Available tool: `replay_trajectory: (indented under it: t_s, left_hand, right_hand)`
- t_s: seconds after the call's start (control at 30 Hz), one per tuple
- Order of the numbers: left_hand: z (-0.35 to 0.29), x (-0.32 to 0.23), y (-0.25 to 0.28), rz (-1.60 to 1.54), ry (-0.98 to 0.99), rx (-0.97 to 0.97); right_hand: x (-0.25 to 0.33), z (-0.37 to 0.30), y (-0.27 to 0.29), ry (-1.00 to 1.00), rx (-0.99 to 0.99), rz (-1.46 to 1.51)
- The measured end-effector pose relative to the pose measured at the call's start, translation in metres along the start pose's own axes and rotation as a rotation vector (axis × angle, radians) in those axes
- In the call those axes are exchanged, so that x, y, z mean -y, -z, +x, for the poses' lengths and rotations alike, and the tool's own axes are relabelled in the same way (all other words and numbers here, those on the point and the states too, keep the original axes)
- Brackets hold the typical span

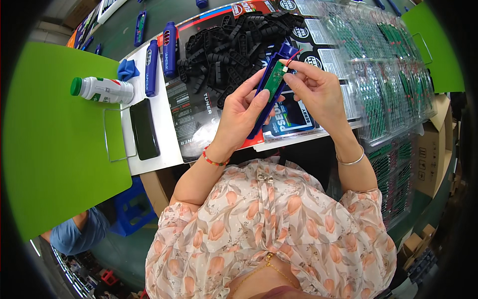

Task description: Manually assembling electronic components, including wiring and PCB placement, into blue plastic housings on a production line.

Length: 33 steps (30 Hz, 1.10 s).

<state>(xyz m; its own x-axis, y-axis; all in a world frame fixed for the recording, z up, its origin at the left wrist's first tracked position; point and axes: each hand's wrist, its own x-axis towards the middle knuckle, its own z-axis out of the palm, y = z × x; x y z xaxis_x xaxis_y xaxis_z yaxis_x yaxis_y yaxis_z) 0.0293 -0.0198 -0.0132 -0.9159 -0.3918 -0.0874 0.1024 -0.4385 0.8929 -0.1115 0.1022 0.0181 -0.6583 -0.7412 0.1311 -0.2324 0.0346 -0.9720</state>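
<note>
My left hand is wrapped round a long blue plastic housing, tilted with its far end up and to the right. Along the housing lies a narrow green circuit board, and my left thumb presses on its near end. A small white connector and thin red wires are at the board's far end. There my right hand pinches, thumb and index finger closed at the wires and the connector. Exactly which of these the fingertips grip is hard to make out.
A pile of black plastic parts lies beyond my hands. At the right are clear trays of green boards. To the left lie a phone, a white bottle and blue housings. Green panels flank both sides.
</note>
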Motion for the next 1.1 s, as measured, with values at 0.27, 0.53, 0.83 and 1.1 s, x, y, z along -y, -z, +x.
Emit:
replay_trajectory:
  t_s: [0.27,0.53,0.83,1.1]
  left_hand:
    - [0.008,-0.006,-0.003,0.072,0.008,-0.066]
    - [0.037,-0.049,0.026,0.376,-0.086,-0.170]
    - [0.218,-0.143,0.253,0.548,-0.222,-0.786]
    - [0.290,-0.121,0.290,1.195,0.022,-1.061]
  right_hand:
    - [0.009,-0.008,-0.019,0.259,-0.287,-0.141]
    - [-0.004,-0.012,-0.010,0.122,-0.293,0.014]
    - [-0.023,-0.013,0.006,0.062,-0.239,-0.301]
    - [-0.032,0.047,0.000,0.126,-0.247,-0.540]
